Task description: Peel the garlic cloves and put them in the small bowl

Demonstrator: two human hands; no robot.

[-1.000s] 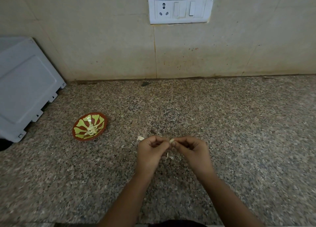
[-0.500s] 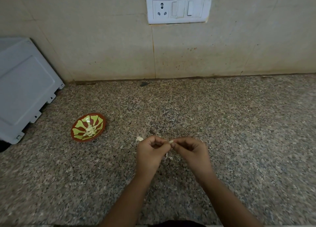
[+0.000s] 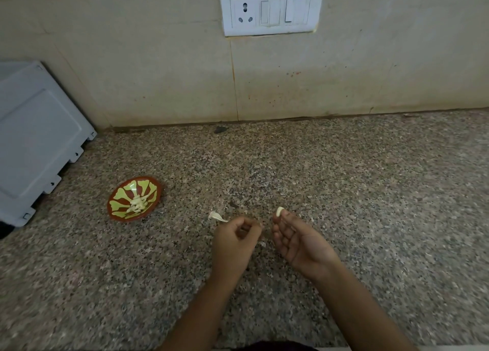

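Pinching a bare garlic clove (image 3: 279, 212) in my right grip (image 3: 299, 242), well right of the small bowl (image 3: 120, 196); left grip (image 3: 234, 241) curled, on what I cannot tell. Peeling seems done; next I carry it leftward into that bowl.

a home kitchen: speckled granite counter (image 3: 344, 192), tiled backsplash (image 3: 158, 72), wall socket (image 3: 271, 10).

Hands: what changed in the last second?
The hands drew apart: the right hand moved right, keeping the garlic clove pinched in its fingers; the left hand let go of it, fingers curled. The small bowl and the peel scrap on the counter stayed put.
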